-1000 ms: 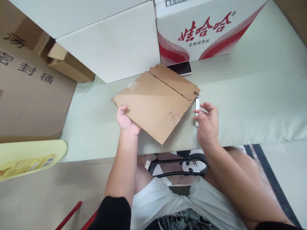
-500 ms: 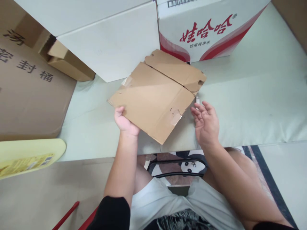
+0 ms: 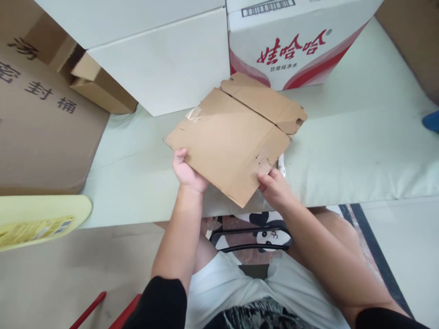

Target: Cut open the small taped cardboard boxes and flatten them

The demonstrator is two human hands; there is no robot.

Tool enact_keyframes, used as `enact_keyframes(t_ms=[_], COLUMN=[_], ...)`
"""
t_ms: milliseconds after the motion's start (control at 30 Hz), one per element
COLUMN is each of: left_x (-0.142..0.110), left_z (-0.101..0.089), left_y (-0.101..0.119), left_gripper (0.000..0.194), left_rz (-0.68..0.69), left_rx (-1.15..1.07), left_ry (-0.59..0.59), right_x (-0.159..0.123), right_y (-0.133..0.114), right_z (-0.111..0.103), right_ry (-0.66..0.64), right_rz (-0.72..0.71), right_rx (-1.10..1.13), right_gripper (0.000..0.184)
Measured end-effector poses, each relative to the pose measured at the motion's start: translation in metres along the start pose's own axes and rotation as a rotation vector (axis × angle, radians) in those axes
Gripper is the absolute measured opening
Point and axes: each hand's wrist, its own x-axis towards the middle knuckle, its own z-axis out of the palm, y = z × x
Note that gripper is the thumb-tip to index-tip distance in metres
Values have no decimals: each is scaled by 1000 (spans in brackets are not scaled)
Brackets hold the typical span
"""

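Observation:
A flattened brown cardboard box [image 3: 229, 137] is held tilted above the pale green table cover. My left hand [image 3: 188, 171] grips its lower left edge, thumb on top and the other fingers hidden underneath. At the lower right edge my right hand [image 3: 276, 187] pinches the cardboard beside a torn patch with clear tape. A flap with notched corners extends along the far right side of the box. Partly hidden under the cardboard, close to my right hand, lies a small white object [image 3: 281, 165] whose kind I cannot make out.
Behind the cardboard stand a plain white box [image 3: 164, 68] and a white carton with red lettering [image 3: 284, 55]. Large brown cartons [image 3: 41, 137] fill the left. A pale yellow container [image 3: 44, 221] sits at the near left edge. Something blue [image 3: 431, 121] shows at the right edge.
My right hand has moved left from open beside the cardboard and closed on its lower right edge. The cardboard and my left hand have shifted slightly right in view.

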Motion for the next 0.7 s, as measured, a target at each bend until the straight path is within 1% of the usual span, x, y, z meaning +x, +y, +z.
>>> enact_keyframes(t_ms=[33, 100, 167, 233, 300, 367, 433, 500, 533, 567, 633, 700], left_x=[-4, -13, -19, -17, -10, 0, 9, 13, 14, 13, 10, 6], left_z=[4, 10, 12, 9, 0, -10, -16, -17, -16, -14, -8, -2], left_y=[-1, -1, 2, 8, 16, 21, 24, 22, 20, 17, 11, 4], left_gripper=[55, 54, 51, 45, 42, 45, 40, 37, 39, 42, 49, 57], left_rz=[7, -14, -82, -138, -160, -172, -194, -217, -225, -233, -247, -252], left_rx=[-11, -13, 0, 8, 6, 9, 55, 127, 156, 173, 170, 142], left_ry=[-17, -84, -166, -208, -193, -154, -134, -134, -135, -135, -130, -125], right_x=[-3, -5, -2, 4, 9, 11, 10, 7, 5, 3, 0, -3], right_y=[0, -4, -9, -15, -21, -27, -34, -44, -51, -57, -68, -75], right_z=[3, 3, -4, -15, -27, -36, -40, -39, -36, -33, -25, -18], right_ry=[1, 79, 173, 212, 195, 186, 202, 227, 231, 229, 213, 191], right_rz=[5, 12, 21, 9, -19, -51, -89, -131, -158, -187, -253, -283], right_rx=[2, 50, 110, 134, 113, 69, 19, -10, -13, -9, 9, 12], right_gripper=[61, 61, 55, 50, 51, 51, 51, 49, 51, 57, 76, 89])
